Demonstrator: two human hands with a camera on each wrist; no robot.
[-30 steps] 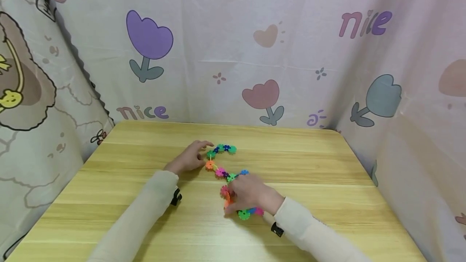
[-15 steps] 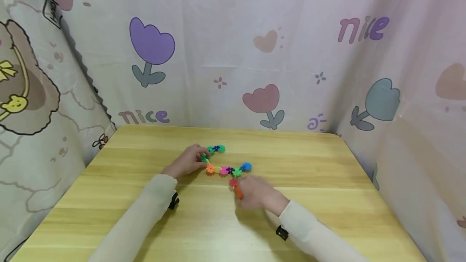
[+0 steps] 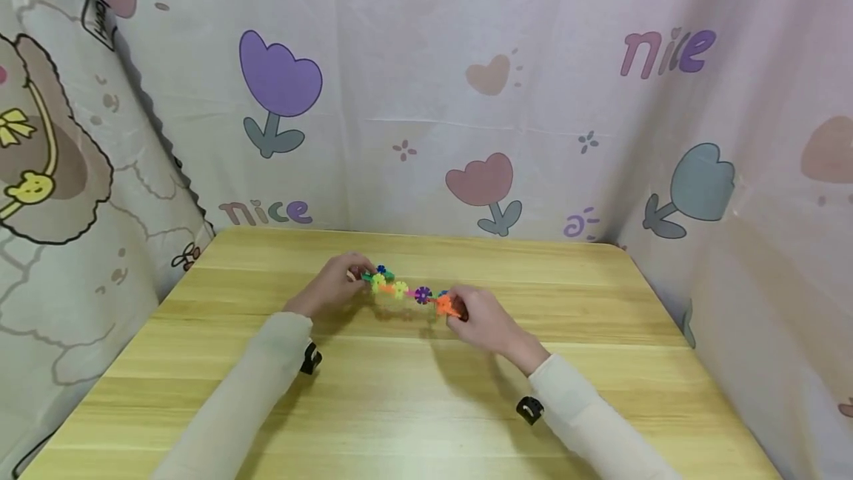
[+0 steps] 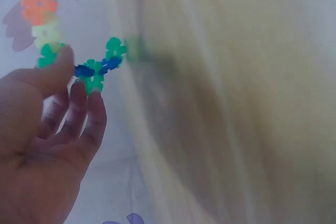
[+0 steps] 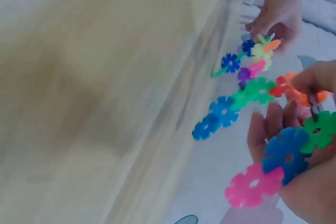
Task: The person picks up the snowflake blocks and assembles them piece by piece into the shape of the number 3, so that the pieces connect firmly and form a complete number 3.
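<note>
a chain of small, bright plastic snowflake-shaped discs [image 3: 408,292], slotted edge to edge in green, blue, yellow, purple, orange and pink, is held up just above the pale wooden table top [image 3: 400,406], stretched between the two hands. the left hand [image 3: 333,289] pinches its left end, thumb over a green disc and fingertips [image 4: 86,95] under the blue and green ones, as the left wrist view shows. the right hand [image 3: 481,318] grips the other end, thumb and fingers curled round the orange and red discs, while a blue disc, a pink disc and a green one lie against its palm in the right wrist view [image 5: 286,153]. the hands are apart, the chain sagging a little between them, and a short branch of blue and green discs [image 5: 223,113] sticks out sideways from its middle. a pale fabric backdrop printed with tulips and the word "nice" [image 3: 466,95] stands behind and beside the table. both arms wear cream sleeves [image 3: 246,391].
</note>
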